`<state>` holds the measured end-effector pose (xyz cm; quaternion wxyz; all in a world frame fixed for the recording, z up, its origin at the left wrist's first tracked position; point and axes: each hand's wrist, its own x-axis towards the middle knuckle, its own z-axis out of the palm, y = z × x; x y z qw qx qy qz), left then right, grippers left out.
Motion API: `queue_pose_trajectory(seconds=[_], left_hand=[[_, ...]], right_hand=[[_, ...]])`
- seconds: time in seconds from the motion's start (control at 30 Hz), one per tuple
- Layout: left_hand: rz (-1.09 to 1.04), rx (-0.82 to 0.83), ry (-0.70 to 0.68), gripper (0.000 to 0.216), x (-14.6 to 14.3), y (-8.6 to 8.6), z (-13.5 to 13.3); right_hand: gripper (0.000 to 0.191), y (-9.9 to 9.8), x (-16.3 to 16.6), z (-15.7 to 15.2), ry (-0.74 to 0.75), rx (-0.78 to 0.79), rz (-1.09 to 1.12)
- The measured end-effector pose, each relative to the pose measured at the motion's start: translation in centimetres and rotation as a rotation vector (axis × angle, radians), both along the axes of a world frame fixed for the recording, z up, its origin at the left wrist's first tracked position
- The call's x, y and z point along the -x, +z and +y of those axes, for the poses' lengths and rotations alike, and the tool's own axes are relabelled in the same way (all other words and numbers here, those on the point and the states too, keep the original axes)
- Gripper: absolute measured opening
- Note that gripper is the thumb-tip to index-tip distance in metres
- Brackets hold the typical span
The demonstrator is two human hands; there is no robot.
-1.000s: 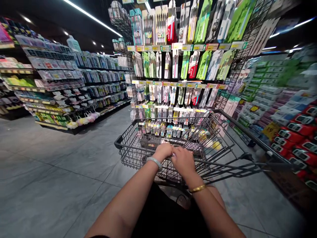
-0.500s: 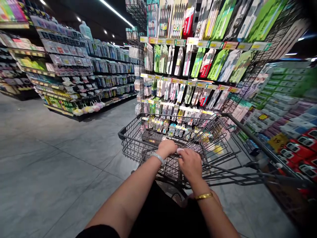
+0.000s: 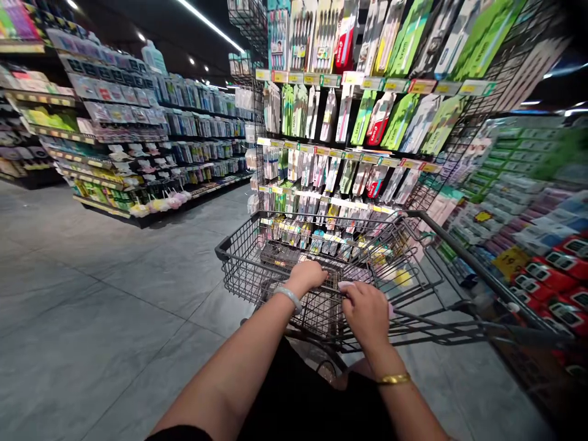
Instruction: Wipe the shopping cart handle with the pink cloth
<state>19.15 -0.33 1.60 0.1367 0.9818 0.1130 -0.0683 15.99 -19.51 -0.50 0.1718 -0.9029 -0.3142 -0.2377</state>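
Observation:
A black wire shopping cart [image 3: 239, 278] stands sideways before me, its basket in front of my body. My left hand [image 3: 307, 275], with a pale bangle at the wrist, is closed over the cart's near top rim. A short way to the right, my right hand [image 3: 367, 309], with a gold bracelet, has its fingers curled on the same rim. The undersides of both hands are hidden. Past the cart rises a rack of packaged toothbrushes [image 3: 331, 113], hung in several rows.
Shelves of packaged goods [image 3: 204, 125] line the left. Stacked red and white boxes [image 3: 558, 269] are close on the right, by the cart's long side bar [image 3: 478, 269]. Grey floor [image 3: 114, 294] spreads at the left. A wire side panel [image 3: 260, 128] edges the rack.
My right hand has shifted right along the rim, widening the gap between my hands. My left hand stays on the rim. The view has moved slightly, so the shelves appear a little further left.

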Motion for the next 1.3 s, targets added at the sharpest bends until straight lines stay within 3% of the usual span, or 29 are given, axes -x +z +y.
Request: queue_pose_trajectory(seconds=[0.1,0.13,0.23,0.3,0.47,0.6,0.7,0.77,0.9,1.0,1.07,1.17,1.23,1.3], left_hand=[[-0.005,0.009,0.014,0.051,0.2,-0.1,0.4],[-0.004,0.017,0.021,0.052,0.2,-0.1,0.4],[-0.003,0.037,0.044,0.051,0.0,-0.4,0.3],[0.002,0.039,0.052,0.051,-0.1,-0.5,0.1],[0.018,0.012,0.036,0.052,-0.1,-0.2,-0.1],[0.022,0.005,0.042,0.054,0.1,0.0,0.0],[0.037,0.017,0.043,0.055,0.0,0.0,0.0],[0.047,0.017,0.04,0.055,0.0,-0.1,0.0],[0.069,0.003,0.029,0.056,0.1,0.2,-0.2],[0.074,0.001,0.026,0.057,0.3,0.7,-0.4],[0.07,0.011,0.031,0.058,0.4,0.7,-0.5],[0.061,0.032,0.048,0.056,0.3,0.4,-0.5],[0.058,0.037,0.06,0.055,0.2,0.1,-0.4],[0.06,0.033,0.064,0.055,0.1,0.0,-0.4]], right_hand=[[0.031,0.0,-0.9,-4.0,0.175,-0.017,0.03],[0.03,0.0,-1.2,-5.9,0.149,-0.039,0.017],[0.029,-0.3,-1.7,-9.3,-0.212,-0.05,-0.064],[0.029,-0.7,-1.2,-8.5,-0.328,-0.053,-0.103],[0.025,-1.3,0.3,-3.4,-0.082,-0.143,-0.076],[0.025,-1.1,-0.4,-6.5,0.099,-0.218,-0.049],[0.019,-1.7,-0.9,-9.4,-0.085,-0.343,-0.275],[0.015,-2.6,-0.7,-8.9,-0.163,-0.359,-0.409],[0.017,-3.7,0.2,-4.4,-0.009,-0.332,-0.416],[0.018,-3.2,0.0,-3.7,0.107,-0.33,-0.314],[0.018,-2.8,-0.4,-5.2,0.097,-0.338,-0.274],[0.016,-2.8,-0.8,-6.8,-0.073,-0.39,-0.336],[0.015,-3.2,-0.5,-5.8,-0.084,-0.395,-0.371],[0.016,-3.6,0.2,-3.0,0.034,-0.38,-0.349]])
